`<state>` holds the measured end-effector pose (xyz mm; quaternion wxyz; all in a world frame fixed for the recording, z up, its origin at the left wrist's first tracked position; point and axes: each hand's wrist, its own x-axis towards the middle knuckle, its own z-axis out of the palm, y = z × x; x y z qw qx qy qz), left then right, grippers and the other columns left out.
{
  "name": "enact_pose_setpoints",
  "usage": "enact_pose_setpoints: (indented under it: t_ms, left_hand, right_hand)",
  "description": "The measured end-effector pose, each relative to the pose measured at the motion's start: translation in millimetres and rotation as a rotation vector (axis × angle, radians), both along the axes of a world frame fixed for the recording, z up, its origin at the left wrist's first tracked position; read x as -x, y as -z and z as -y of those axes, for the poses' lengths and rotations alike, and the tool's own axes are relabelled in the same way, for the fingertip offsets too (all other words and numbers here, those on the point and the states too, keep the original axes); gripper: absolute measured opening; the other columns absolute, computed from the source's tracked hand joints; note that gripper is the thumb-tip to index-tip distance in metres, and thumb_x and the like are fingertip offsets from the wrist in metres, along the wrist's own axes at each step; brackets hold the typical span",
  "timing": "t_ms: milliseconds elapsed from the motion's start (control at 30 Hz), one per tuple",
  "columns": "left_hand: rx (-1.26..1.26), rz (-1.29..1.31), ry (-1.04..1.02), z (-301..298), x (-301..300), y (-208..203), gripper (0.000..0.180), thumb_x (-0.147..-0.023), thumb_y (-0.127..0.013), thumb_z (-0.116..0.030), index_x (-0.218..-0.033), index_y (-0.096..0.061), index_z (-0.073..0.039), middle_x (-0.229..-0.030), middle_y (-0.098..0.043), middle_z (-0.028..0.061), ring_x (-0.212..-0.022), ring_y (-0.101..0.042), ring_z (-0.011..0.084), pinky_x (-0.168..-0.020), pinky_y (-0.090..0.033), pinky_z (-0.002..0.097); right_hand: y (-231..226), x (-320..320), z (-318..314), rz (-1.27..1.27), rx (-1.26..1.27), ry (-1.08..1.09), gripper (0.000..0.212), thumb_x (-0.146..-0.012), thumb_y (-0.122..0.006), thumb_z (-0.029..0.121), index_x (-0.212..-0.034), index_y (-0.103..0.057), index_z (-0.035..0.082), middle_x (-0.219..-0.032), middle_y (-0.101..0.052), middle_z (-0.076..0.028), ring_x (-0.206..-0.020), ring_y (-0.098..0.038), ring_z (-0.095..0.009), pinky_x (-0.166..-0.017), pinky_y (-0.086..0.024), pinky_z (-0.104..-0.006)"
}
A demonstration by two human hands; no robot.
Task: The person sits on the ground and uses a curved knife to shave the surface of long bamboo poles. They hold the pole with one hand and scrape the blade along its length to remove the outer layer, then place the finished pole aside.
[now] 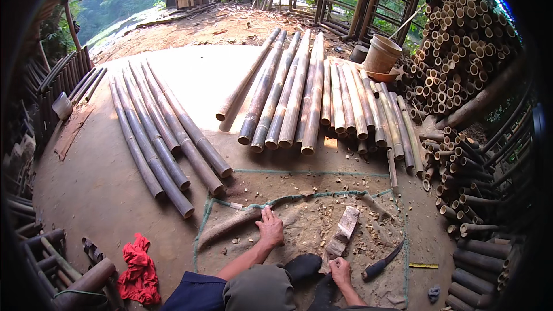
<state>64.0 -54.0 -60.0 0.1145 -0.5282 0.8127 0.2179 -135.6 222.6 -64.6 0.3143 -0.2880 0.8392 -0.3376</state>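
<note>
- The left hand (pixel 271 231) reaches forward over the brown mat (pixel 230 246), its fingertips at the raised green edge. The fingers are nearly straight and close together — whether they pinch the fabric, I cannot tell.
- The right hand (pixel 341 273) is near the lower end of the wooden block (pixel 344 231), between the person's knees. Its fingers are curled in — I cannot tell if anything is held.
- The wooden block lies at a slant on the mat, its upper end leaning to the right, with pale chips (pixel 329 217) scattered around it.
- A curved knife (pixel 379 264) rests on the mat right of the right hand, dark handle nearer the person, blade pointing up and to the right.
- A dark-covered foot (pixel 302 266) stands just left of the block's lower end.
- A yellow strip (pixel 423 265) lies right of the mat; a crumpled red cloth (pixel 139 273) lies to its left.
- Beyond the mat, long bamboo poles (pixel 296 89) lie side by side, with another group to the left.
- A bucket (pixel 383 55) stands at the far right, beside a tall stack of cut bamboo (pixel 461 52).
</note>
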Motion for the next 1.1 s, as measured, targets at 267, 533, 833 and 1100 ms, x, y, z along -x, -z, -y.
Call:
enact_pose_setpoints:
  t_ms: [267,533,833,1100]
  left_hand:
    - [0.078,0.03,0.047,4,2,2,0.112,-0.069,-0.096,-0.029,-0.156,-0.04,0.014,-0.173,-0.019,0.0346,-0.159,-0.026,0.0504,-0.103,-0.047,0.0716]
    - [0.14,0.038,0.005,9,-18,7,0.111,-0.067,-0.097,-0.033,-0.153,-0.045,0.014,-0.173,-0.022,0.0338,-0.157,-0.031,0.0497,-0.103,-0.049,0.0704]
    - [0.106,0.07,0.059,6,-6,-9,0.115,-0.065,-0.098,-0.035,-0.152,-0.044,0.016,-0.172,-0.024,0.0332,-0.156,-0.033,0.0491,-0.099,-0.051,0.0691]
    - [0.113,0.039,0.055,6,-7,-7,0.111,-0.068,-0.094,-0.033,-0.154,-0.042,0.015,-0.172,-0.025,0.0325,-0.156,-0.034,0.0484,-0.1,-0.051,0.0678]
  right_hand:
    - [24,2,-11,0.171,0.176,0.094,0.019,-0.097,-0.073,0.014,-0.087,-0.064,0.002,-0.074,-0.066,-0.002,-0.065,-0.065,-0.01,-0.06,-0.05,-0.0285]
    - [29,-1,-3,0.129,0.143,0.023,0.016,-0.097,-0.072,0.013,-0.09,-0.066,0.0,-0.074,-0.067,-0.003,-0.066,-0.065,-0.01,-0.062,-0.051,-0.0281]
    - [35,7,-11,0.128,0.142,0.042,0.016,-0.097,-0.071,0.013,-0.087,-0.064,0.002,-0.073,-0.066,-0.003,-0.065,-0.064,-0.01,-0.061,-0.05,-0.0283]
    - [30,6,-11,0.138,0.148,0.047,0.017,-0.097,-0.071,0.014,-0.088,-0.065,0.001,-0.072,-0.066,-0.003,-0.064,-0.065,-0.01,-0.06,-0.051,-0.0292]
